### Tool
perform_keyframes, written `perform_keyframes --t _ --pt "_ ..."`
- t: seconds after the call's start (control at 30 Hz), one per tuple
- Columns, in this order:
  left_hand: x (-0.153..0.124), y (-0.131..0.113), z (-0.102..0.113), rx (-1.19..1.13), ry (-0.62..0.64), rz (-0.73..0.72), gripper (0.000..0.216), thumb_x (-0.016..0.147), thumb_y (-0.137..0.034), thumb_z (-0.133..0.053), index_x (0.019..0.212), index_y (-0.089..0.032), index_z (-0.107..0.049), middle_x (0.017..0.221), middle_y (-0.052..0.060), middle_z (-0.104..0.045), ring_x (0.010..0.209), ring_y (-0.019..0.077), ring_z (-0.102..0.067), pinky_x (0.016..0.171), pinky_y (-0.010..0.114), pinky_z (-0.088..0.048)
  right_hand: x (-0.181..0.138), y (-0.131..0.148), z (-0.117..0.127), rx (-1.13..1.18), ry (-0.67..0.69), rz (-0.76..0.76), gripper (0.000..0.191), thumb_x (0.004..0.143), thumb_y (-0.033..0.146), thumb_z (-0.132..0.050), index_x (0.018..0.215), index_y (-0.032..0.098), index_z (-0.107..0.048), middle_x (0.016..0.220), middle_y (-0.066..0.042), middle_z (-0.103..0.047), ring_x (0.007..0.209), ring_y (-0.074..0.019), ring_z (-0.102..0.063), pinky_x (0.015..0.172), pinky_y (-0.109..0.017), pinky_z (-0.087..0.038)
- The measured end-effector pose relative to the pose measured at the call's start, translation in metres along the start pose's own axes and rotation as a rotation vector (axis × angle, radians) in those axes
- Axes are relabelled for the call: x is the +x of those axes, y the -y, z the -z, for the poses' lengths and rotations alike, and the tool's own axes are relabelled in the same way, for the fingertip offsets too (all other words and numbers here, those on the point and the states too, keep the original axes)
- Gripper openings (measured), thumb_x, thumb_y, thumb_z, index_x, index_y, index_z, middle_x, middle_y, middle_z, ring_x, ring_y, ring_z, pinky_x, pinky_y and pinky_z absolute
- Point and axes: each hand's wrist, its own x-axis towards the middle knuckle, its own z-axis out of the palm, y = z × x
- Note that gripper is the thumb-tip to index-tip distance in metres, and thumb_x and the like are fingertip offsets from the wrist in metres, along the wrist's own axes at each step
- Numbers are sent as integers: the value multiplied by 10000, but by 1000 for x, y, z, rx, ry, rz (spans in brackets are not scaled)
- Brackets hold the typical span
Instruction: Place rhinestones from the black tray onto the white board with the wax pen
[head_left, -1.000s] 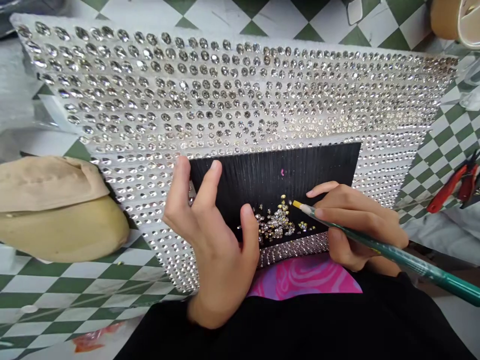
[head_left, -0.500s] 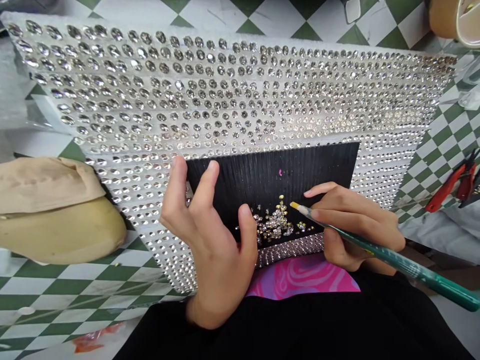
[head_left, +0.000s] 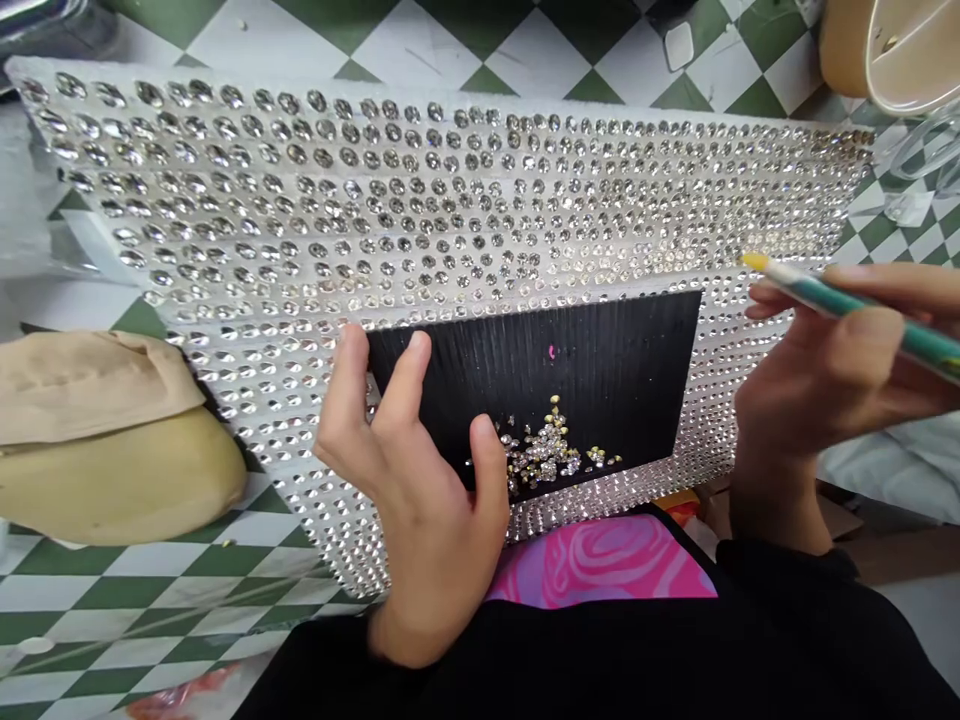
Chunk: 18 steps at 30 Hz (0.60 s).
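A large white board point(head_left: 450, 190) covered in rows of clear rhinestones leans toward me. On it rests a black ridged tray point(head_left: 600, 350) with a small pile of loose rhinestones point(head_left: 544, 455). My left hand point(head_left: 409, 490) grips the tray's left end, thumb on its face beside the pile, fingers curled round its edge. My right hand point(head_left: 825, 375) is raised at the board's right side, fingers closed on a green pencil-like picker point(head_left: 862, 305) whose yellow tip touches or hovers just over the stone rows near the tray's upper right corner.
A tan cloth-covered lump point(head_left: 105, 440) lies on the green-and-white checked surface point(head_left: 150, 590) at the left. A beige cup point(head_left: 885, 45) stands at the top right beside clear plastic. Pink patterned fabric point(head_left: 607, 565) shows under the board, near my black sleeves.
My right hand has lifted the picker off the loose rhinestone pile and swung it up and right to the board's stone rows. The left hand keeps its hold on the tray.
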Motion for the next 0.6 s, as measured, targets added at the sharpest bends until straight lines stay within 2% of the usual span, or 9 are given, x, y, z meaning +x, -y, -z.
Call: perform_keyframes --t 0.13,0.23,0.37,0.5,0.57,0.6 --pt "0 1 2 -3 -3 -10 771 1046 -254 -579 1734 -460 -301 1854 -18 -255 1731 345 -232 1479 631 -139 -7 -17 -8 -65 136 -27 206 1093 206 -598 1184 197 -782 895 -76 -725 743 -195 -772 779 -493 -682" --pt "1 1 1 0 -10 -3 776 1043 -266 -582 1735 -469 -295 1862 -48 -242 1732 324 -232 1485 602 -135 -8 -23 -3 -99 168 0 235 1107 207 -557 1208 219 -769 925 -89 -728 758 -210 -768 816 -531 -674" --pt "1 0 -1 -2 -18 15 775 1043 -314 -587 1728 -520 -287 1859 -117 -234 1738 358 -219 1487 621 -128 -7 -15 -5 -135 172 0 212 1088 204 -618 1208 234 -790 916 -70 -757 787 -201 -786 750 -455 -654" --pt "0 1 2 -23 27 50 766 1037 -384 -550 1721 -565 -256 1864 -154 -189 1754 436 -166 1488 686 -83 -9 -14 -10 -112 150 105 188 1043 128 -691 1173 189 -811 869 -53 -774 761 -170 -781 715 -352 -607" --pt "-1 1 4 -29 28 57 770 1032 -392 -549 1720 -566 -252 1870 -148 -177 1754 460 -154 1486 730 -72 -8 -19 -8 -111 120 155 188 1035 117 -687 1160 176 -814 862 -61 -781 741 -172 -775 715 -353 -611" --pt "-1 1 4 -30 24 56 775 1028 -388 -557 1720 -560 -256 1872 -137 -180 1751 470 -156 1482 754 -72 -7 -21 -4 -104 146 158 187 1041 137 -681 1171 174 -810 886 -73 -786 762 -186 -783 738 -375 -630"
